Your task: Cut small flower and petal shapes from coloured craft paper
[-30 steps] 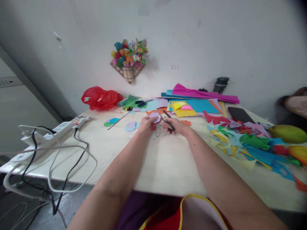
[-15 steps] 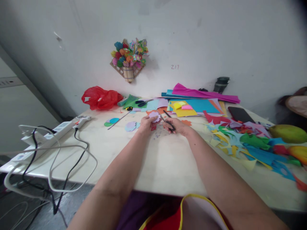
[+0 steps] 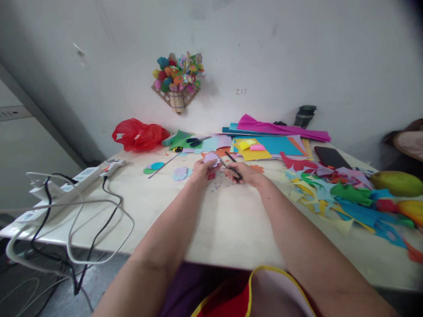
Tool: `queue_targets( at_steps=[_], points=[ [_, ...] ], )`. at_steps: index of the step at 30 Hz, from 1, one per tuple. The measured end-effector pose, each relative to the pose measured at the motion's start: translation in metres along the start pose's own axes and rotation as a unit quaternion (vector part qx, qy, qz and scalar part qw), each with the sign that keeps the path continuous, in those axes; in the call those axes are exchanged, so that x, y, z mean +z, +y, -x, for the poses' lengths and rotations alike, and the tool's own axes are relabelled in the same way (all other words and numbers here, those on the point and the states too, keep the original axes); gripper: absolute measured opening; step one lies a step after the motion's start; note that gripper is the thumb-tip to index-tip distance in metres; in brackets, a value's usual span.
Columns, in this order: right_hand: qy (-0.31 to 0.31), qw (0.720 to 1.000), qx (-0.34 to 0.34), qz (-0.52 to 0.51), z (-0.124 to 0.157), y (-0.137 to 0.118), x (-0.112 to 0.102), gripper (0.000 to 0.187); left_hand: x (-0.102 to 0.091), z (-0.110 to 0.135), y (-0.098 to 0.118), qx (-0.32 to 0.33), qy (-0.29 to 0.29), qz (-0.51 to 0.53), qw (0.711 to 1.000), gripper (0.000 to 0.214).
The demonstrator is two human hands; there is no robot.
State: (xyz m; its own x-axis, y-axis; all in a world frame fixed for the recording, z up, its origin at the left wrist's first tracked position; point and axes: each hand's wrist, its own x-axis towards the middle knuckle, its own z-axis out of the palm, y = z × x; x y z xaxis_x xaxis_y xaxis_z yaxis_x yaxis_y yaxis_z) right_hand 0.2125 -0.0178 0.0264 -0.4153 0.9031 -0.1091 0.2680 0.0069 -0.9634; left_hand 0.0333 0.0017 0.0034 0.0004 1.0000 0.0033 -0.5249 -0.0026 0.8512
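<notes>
Between the thumb and fingers of my left hand [image 3: 200, 171] is a lilac paper flower [image 3: 210, 159] with a scalloped edge. My right hand [image 3: 243, 173] is closed on the dark handles of a pair of scissors [image 3: 235, 174], whose blades point up and left beside the flower's right edge. Small paper bits [image 3: 216, 187] lie on the table below my hands. To the left of my left hand rest pale blue and lilac scalloped paper shapes [image 3: 180, 174]. An orange paper flower [image 3: 257, 169] lies just beyond my right hand.
Coloured paper scraps [image 3: 350, 193] cover the table's right side, with a phone [image 3: 332, 157] behind them. Paper sheets [image 3: 284, 146] and second scissors [image 3: 194, 142] lie at the back. A red plastic bag [image 3: 139, 134] is back left. Power strips [image 3: 77, 181] with trailing cables occupy the left edge.
The lilac flower has shifted slightly left and turned in my left hand. The scissor blades now reach farther up beside it. Both arms stay nearly still.
</notes>
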Motion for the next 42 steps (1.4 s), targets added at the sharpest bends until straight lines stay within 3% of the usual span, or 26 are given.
queue_targets(
  at_steps=[6,21,33,42],
  points=[
    [0.008,1.0,0.0,-0.016,0.002,-0.004,0.002,0.021,0.001,0.003,0.003,-0.024,-0.03,-0.005,0.999,0.025],
    [0.007,1.0,0.006,-0.012,0.005,-0.008,0.003,0.028,0.0,0.002,0.002,-0.021,-0.01,-0.001,1.0,0.013],
    [-0.012,0.999,-0.046,0.001,-0.007,0.009,-0.006,0.028,-0.001,0.001,0.002,-0.02,-0.022,-0.009,1.0,0.013],
    [0.002,1.0,-0.01,-0.007,-0.001,0.001,-0.002,0.027,-0.004,-0.002,0.0,-0.025,-0.03,0.0,0.999,0.02]
  ],
)
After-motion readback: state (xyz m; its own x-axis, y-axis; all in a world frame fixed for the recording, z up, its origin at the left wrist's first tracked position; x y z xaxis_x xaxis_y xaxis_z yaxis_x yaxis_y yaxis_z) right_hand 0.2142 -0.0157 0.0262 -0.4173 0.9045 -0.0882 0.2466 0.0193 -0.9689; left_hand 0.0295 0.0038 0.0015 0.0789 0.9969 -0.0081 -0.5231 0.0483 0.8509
